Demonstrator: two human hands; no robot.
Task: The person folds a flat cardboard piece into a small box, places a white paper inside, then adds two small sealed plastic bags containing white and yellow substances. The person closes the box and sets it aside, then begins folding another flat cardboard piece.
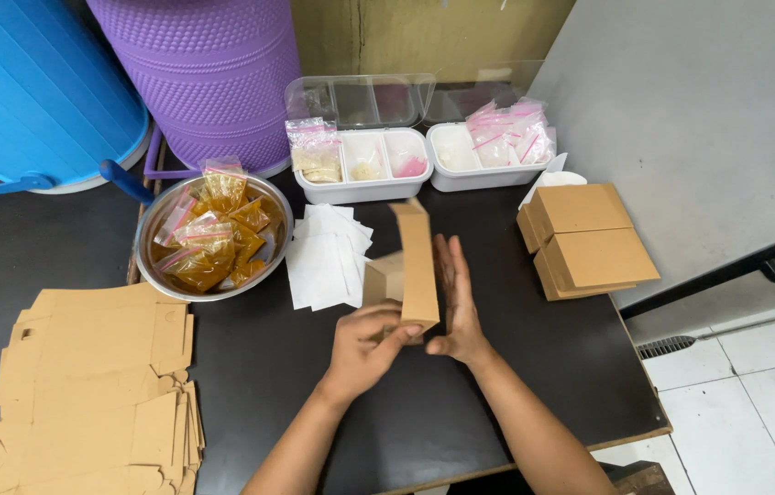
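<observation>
The left hand (362, 346) curls its fingers tight around the bottom of a small brown cardboard box (413, 266), held upright above the black table (424, 403). The right hand (456, 302) presses flat against the box's side, fingers straight and together. Flat cardboard blanks (94, 385) lie well left; a steel bowl (156, 220) of yellow packets (213, 234) sits beyond.

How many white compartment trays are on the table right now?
2: one tray behind the white sachets, holding small bags; the other tray right beside it, filled with pink-sealed bags.
</observation>
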